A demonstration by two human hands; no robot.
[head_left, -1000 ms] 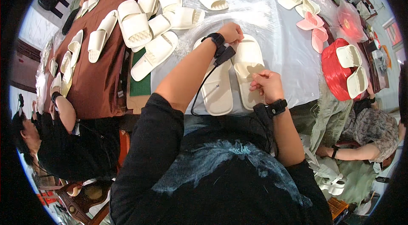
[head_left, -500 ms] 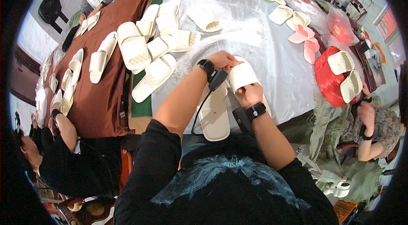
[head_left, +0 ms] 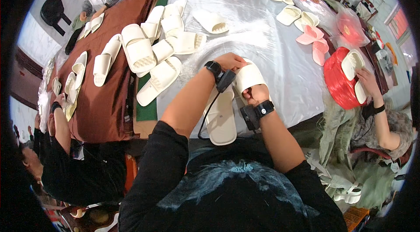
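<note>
A cream slide slipper (head_left: 250,77) lies at the middle near side of the table, its toe end pointing away from me. My left hand (head_left: 231,61) pinches its far left edge, the fingers closed. At the strap's near opening, my right hand (head_left: 257,95) has its fingers curled, the tips partly hidden under the strap; it grips the slipper there. The heel part is mostly covered by my right hand and wrist. Just left of it rests a second cream slipper (head_left: 221,122), partly behind my left wrist's black device and cable.
A pile of cream slippers (head_left: 138,48) sits left of centre, more on the brown cloth (head_left: 109,114). Pink slippers (head_left: 320,48) and a red bundle (head_left: 334,85) are at right. Co-workers sit around the table; one person's hand (head_left: 368,81) touches a slipper on the bundle.
My right hand has shifted slightly left and its fingers reach further under the strap. My left hand stays nearly still. At right, a co-worker's hand has moved onto the slipper on the red bundle.
</note>
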